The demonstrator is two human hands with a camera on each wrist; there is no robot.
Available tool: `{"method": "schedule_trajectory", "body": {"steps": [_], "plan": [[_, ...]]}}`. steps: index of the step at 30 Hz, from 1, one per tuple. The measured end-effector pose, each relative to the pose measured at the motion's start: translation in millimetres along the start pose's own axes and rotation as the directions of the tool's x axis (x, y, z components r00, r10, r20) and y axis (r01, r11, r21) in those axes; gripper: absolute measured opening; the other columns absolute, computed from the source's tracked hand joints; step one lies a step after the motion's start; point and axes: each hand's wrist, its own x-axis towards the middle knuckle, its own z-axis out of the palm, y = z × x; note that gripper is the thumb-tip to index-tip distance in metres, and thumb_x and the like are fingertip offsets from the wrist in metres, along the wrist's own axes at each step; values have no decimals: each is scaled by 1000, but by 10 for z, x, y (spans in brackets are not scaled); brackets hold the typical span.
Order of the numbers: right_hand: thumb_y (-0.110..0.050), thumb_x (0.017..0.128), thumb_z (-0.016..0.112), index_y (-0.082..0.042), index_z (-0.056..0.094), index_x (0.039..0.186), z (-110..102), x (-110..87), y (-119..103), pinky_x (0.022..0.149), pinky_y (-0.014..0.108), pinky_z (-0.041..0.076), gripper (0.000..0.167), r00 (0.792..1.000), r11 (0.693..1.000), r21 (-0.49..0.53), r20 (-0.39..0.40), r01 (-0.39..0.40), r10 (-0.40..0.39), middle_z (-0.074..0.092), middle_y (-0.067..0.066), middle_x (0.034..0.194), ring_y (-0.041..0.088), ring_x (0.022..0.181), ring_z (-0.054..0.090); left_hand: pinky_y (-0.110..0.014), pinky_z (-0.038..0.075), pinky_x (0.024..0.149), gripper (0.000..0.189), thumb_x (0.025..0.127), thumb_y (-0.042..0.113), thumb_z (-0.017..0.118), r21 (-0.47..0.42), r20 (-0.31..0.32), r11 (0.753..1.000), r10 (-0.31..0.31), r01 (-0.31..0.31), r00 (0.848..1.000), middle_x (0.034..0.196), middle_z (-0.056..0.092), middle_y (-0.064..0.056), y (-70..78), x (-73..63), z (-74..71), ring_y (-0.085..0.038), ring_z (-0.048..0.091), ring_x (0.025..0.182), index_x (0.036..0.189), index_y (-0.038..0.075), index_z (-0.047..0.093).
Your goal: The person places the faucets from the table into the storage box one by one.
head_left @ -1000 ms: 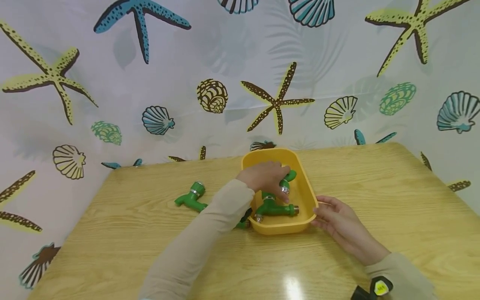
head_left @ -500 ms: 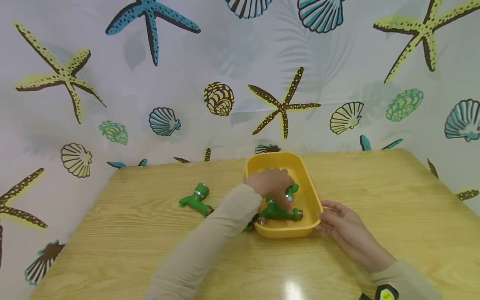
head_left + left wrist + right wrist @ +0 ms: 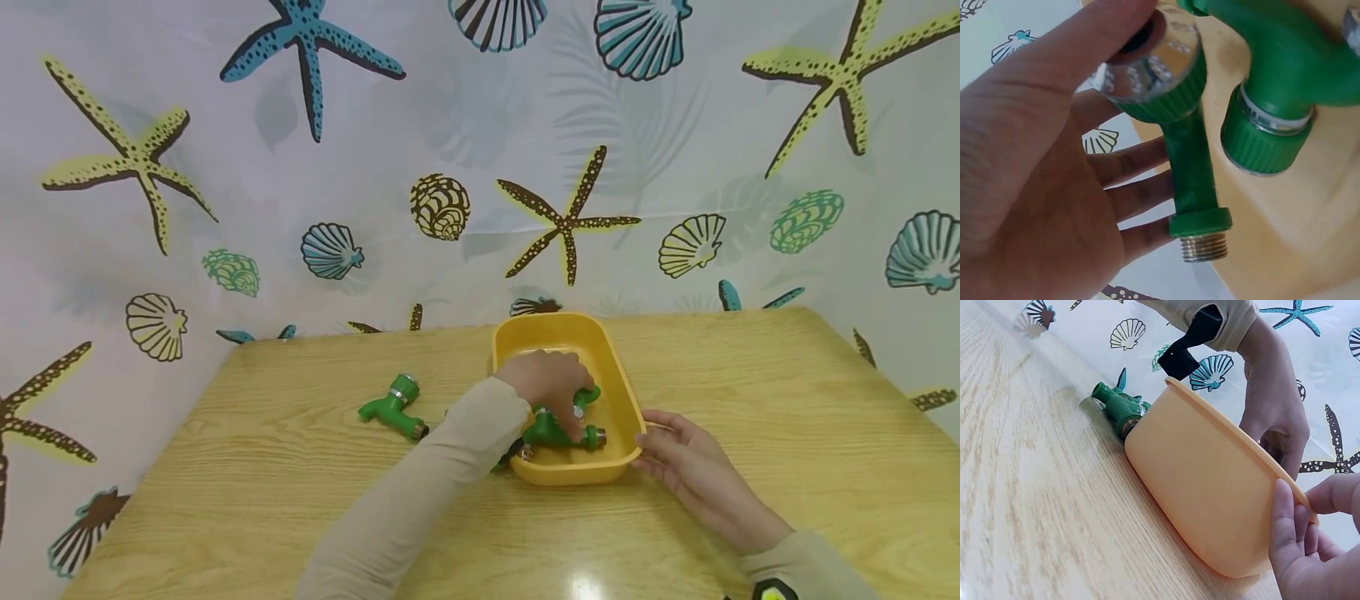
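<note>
My left hand [image 3: 543, 379] reaches into the yellow plastic tub [image 3: 570, 475]. In the left wrist view its thumb lies over the silver-topped knob of a green tap [image 3: 1188, 162], fingers behind the tap's body, threaded end hanging free. A second green tap [image 3: 1272, 75] lies beside it in the tub; in the head view this lower tap [image 3: 551, 432] is partly covered by my fingers. My right hand [image 3: 693, 475] pinches the tub's near right corner, thumb over the rim and fingers against the outer wall [image 3: 1210, 481].
On the wooden table [image 3: 262, 467], a green tap [image 3: 393, 408] lies left of the tub. Another tap [image 3: 1116, 409] sits against the tub's left side, mostly hidden by my left forearm in the head view. A shell-patterned cloth [image 3: 360, 125] hangs behind the table.
My left hand has lowered the tap further into the tub, toward its near end. The right hand keeps its grip on the rim. The head view has shifted slightly.
</note>
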Motion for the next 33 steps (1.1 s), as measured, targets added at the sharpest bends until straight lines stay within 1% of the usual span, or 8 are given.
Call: {"method": "schedule_trajectory", "body": {"steps": [5, 10, 14, 19, 22, 25, 30, 33], "plan": [[-2, 97, 52, 8, 23, 138, 6, -5, 2, 81, 27, 52, 51, 1000, 1000, 6, 3, -1, 1, 51, 9, 111, 14, 90, 60, -29, 45, 93, 73, 77, 47, 80, -24, 26, 1000, 5, -4, 1000, 136, 53, 12, 26, 4, 2, -8, 52, 117, 142, 27, 51], [-2, 98, 52, 7, 24, 137, 10, -7, 3, 81, 27, 52, 49, 1000, 1000, 15, 1, -6, 6, 49, 9, 112, 13, 91, 59, -27, 46, 91, 74, 78, 44, 80, -67, 44, 998, 17, -14, 999, 135, 53, 13, 42, 19, 8, -6, 53, 114, 143, 27, 50], [-2, 98, 52, 7, 24, 137, 10, -6, 3, 82, 27, 52, 49, 1000, 1000, 16, 1, -4, 4, 49, 9, 113, 13, 91, 58, -24, 43, 92, 66, 81, 45, 76, -64, 30, 997, 53, -51, 998, 130, 56, 13, 38, 36, 16, -3, 53, 110, 140, 23, 53], [-1, 97, 52, 9, 24, 137, 11, 0, 5, 82, 28, 52, 49, 1000, 1000, 15, 3, 10, -10, 52, 9, 111, 14, 92, 60, -25, 40, 98, 67, 87, 59, 63, -33, -29, 997, 66, -67, 997, 136, 54, 9, 7, 23, 26, -7, 51, 120, 142, 22, 52], [-1, 97, 51, 10, 23, 137, 12, 3, 5, 83, 28, 52, 50, 1000, 1000, 3, 11, 20, -20, 53, 8, 110, 14, 92, 60, -31, 36, 105, 73, 89, 65, 53, -27, -83, 996, 81, -83, 993, 144, 47, 4, -43, -22, 12, -14, 44, 130, 146, 20, 46], [-1, 97, 52, 11, 23, 138, 10, 4, 5, 83, 28, 52, 52, 1000, 1000, -10, 8, 27, -27, 53, 8, 110, 14, 92, 60, -35, 30, 109, 76, 90, 67, 47, -52, -135, 994, 85, -92, 987, 150, 39, 0, -115, -81, -9, -19, 36, 137, 149, 20, 40], [-1, 97, 52, 11, 21, 140, 4, 0, 6, 84, 28, 52, 54, 1000, 1000, -19, -6, 21, -21, 51, 8, 112, 13, 92, 60, -40, 20, 114, 80, 90, 71, 43, -82, -190, 993, 68, -85, 979, 158, 23, -3, -246, -198, -9, -23, 20, 144, 154, 24, 29], [-1, 97, 51, 10, 21, 140, 17, -2, 13, 84, 28, 52, 54, 1000, 1000, -13, -11, 7, -7, 50, 9, 112, 13, 92, 60, -41, 16, 115, 80, 91, 70, 42, -46, -216, 996, 71, -82, 974, 159, 19, -4, -320, -320, 32, -23, 16, 145, 154, 24, 27]]}}
